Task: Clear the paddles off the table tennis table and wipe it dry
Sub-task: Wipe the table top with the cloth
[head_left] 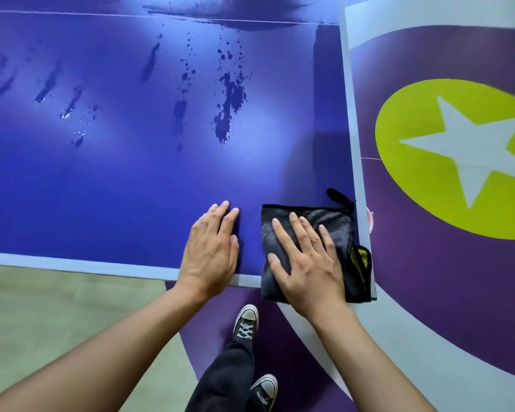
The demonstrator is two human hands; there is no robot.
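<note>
Water streaks (229, 108) lie on the blue table tennis table (101, 188). Your left hand (210, 248) rests flat on its near edge, fingers straight. Your right hand (306, 263), fingers spread, presses the black cloth (339, 227) at the near right corner.

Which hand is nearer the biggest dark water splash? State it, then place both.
Left. The left hand lies flat on the table on the near side of the splash; the right hand presses the dark cloth farther off, by the table's corner.
</note>
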